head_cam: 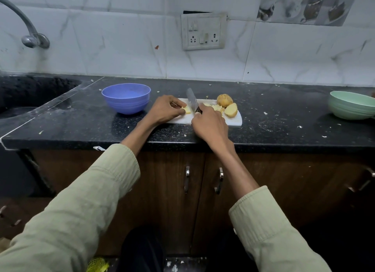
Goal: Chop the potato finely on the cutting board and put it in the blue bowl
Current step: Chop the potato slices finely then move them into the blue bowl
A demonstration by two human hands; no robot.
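Fingers (178, 106) of the left hand (164, 111) curled tight round a small potato piece (187, 110), pinning it to the white cutting board (235, 120), w/ the tips just beside the blade. Right hand (209, 125) wraps the handle of the knife (191, 99), blade tilted up & away toward the wall, edge close to the held piece; can't tell if it's touching it. Behind the right hand, a heap of chopped potato bits (217, 107), then a potato half (231, 109) cut face up and another unpeeled chunk (224, 100) at the board's far right, all on the board. Blue bowl (126, 98) sits on the black counter (81, 117) just left of the board, looks empty, so nothing's gone in yet; I'd call it mid-chop w/ plenty left. Risks from here: the held piece is small and the left fingertips sit v. near the blade path, so a slip or a roll of that piece could bring the edge onto a finger. Board's front edge lies near the counter lip, so a hard downstroke might scoot it. Scraps already dot the counter, so more bits could fly off. Green bowl (351, 104) far right is well apart, so easy to ignore, but pieces must go in the blue one.
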